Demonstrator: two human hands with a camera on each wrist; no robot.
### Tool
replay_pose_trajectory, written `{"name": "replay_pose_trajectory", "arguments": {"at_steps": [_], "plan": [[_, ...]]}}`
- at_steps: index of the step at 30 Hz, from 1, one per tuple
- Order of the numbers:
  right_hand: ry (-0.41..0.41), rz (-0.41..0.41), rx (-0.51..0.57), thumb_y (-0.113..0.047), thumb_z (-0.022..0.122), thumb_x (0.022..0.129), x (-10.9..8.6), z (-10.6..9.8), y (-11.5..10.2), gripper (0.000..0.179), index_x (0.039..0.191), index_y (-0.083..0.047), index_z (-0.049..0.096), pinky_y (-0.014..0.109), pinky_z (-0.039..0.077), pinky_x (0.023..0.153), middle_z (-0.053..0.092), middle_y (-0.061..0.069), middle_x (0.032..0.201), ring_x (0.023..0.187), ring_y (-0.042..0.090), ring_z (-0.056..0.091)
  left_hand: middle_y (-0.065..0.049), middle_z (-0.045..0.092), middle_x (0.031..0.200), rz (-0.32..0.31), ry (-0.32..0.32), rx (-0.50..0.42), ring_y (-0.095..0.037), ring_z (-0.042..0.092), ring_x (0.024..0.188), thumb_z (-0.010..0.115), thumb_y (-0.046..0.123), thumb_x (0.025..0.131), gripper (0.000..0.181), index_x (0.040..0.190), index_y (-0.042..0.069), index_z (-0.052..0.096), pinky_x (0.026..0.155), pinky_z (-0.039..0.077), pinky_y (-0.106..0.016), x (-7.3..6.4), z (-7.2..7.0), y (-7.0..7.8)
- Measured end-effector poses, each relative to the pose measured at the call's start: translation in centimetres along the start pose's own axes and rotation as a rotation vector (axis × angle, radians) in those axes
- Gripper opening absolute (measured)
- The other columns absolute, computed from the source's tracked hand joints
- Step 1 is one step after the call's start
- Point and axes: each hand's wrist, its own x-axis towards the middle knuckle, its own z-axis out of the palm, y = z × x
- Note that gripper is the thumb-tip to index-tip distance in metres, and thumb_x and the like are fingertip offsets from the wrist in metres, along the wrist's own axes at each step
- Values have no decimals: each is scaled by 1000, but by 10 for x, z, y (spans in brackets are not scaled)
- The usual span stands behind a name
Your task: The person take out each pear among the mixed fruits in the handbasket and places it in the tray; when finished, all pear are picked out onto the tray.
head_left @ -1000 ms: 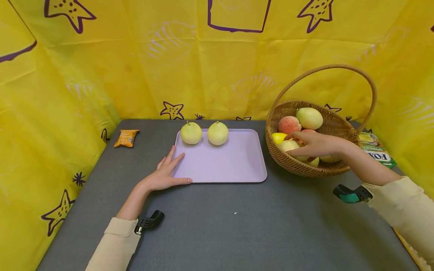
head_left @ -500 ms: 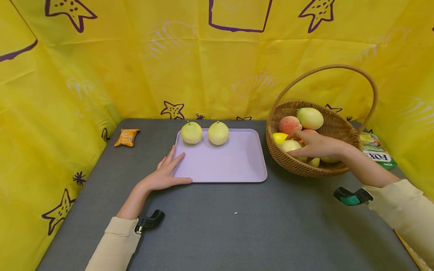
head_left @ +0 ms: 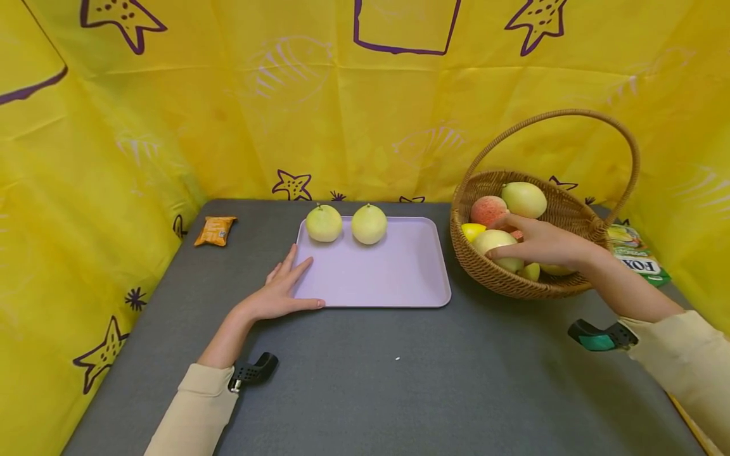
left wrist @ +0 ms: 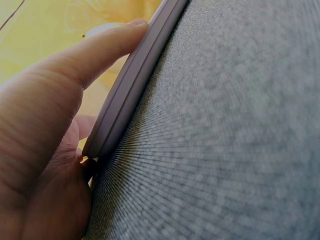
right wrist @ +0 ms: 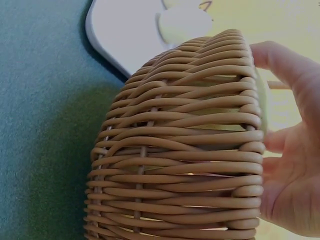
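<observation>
In the head view, my left hand (head_left: 276, 294) rests on the left end of a lilac tray (head_left: 393, 278), fingers spread. The left wrist view has its thumb (left wrist: 100, 52) laid on the tray's rim. Two round pale yellow-green fruits (head_left: 324, 223) with short stems sit along the tray's back edge. My right hand (head_left: 542, 242) reaches into a wicker basket (head_left: 485, 272); its thumb and fingers hold a similar round pale fruit (head_left: 495, 242) near the left rim. Most of that fruit is hidden behind the wickerwork in the right wrist view.
Around the held fruit lie a peach (head_left: 488, 209), a yellow fruit (head_left: 472, 230) and a green-yellow mango-like fruit (head_left: 525, 199). The basket's tall handle (head_left: 561, 114) arches above. An orange snack packet (head_left: 215, 231) lies at left; a green FOX package (head_left: 639, 261) sits behind the basket.
My right hand has shifted slightly up and right, and more of the round pale fruit at its thumb now shows. The left hand and tray have stayed put.
</observation>
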Motion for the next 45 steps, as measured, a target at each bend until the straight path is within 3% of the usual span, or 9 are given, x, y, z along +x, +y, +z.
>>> {"name": "replay_pose_trajectory", "arguments": {"at_steps": [6, 11, 17, 21, 25, 28, 33, 38, 45], "plan": [[48, 20, 50, -42, 66, 91, -1, -3, -2, 70, 144, -5, 38, 46, 46, 85, 48, 20, 137, 126, 43, 44, -14, -20, 160, 4, 5, 1, -52, -8, 141, 72, 56, 81, 102, 156, 10, 19, 108, -3, -67, 0, -1, 0], [55, 39, 170, -38, 65, 93, -1, -3, -3, 76, 150, -3, 27, 40, 48, 81, 42, 21, 138, 124, 40, 44, -13, -20, 160, -7, 2, -1, -52, -8, 141, 72, 56, 81, 102, 157, 11, 19, 108, -2, -68, 0, -1, -1], [98, 79, 244, -39, 64, 94, -4, -2, -8, 82, 153, -4, 20, 44, 45, 87, 32, 24, 146, 134, 44, 32, -12, -20, 160, -14, -4, -6, -53, -8, 141, 71, 57, 81, 103, 157, 12, 18, 107, -1, -70, 0, 0, -1], [136, 71, 336, -37, 62, 95, -7, 0, -12, 80, 155, -7, 18, 36, 48, 85, 33, 24, 145, 127, 36, 42, -13, -20, 160, -11, -1, -7, -53, -8, 141, 72, 57, 81, 103, 157, 11, 18, 106, -1, -70, 0, 0, -1], [179, 46, 498, -30, 61, 97, -8, 6, -18, 74, 155, -9, 20, 27, 52, 79, 35, 15, 141, 110, 18, 52, -13, -20, 160, -7, 0, -4, -53, -7, 141, 71, 57, 81, 103, 157, 11, 18, 107, -2, -70, 0, -1, -2], [208, 22, 613, -26, 60, 98, -7, 10, -23, 67, 153, -11, 24, 27, 52, 80, 33, 7, 139, 107, 12, 51, -12, -21, 160, -9, -2, -4, -53, -8, 141, 71, 57, 81, 103, 157, 12, 18, 107, -2, -70, 0, -1, -2], [254, -11, 764, -24, 60, 98, -6, 16, -31, 66, 153, -14, 27, 25, 49, 81, 31, 4, 142, 109, 13, 52, -12, -20, 160, -8, 0, -6, -53, -7, 141, 71, 57, 82, 103, 157, 12, 18, 107, -1, -70, 0, 0, -2], [277, -112, 939, -16, 60, 97, -4, 25, -42, 67, 153, -9, 23, 24, 51, 82, 31, 3, 143, 116, 15, 49, -12, -20, 161, -1, 2, -7, -53, -7, 141, 71, 57, 81, 103, 157, 12, 18, 107, -1, -70, 0, 1, -2], [265, -214, 1032, -11, 58, 97, 1, 40, -64, 46, 140, -17, 41, 27, 49, 85, 37, 3, 139, 118, 19, 47, -12, -20, 161, -4, 3, -4, -52, -7, 142, 71, 57, 81, 103, 157, 12, 18, 108, -2, -68, 0, 1, 0]]}}
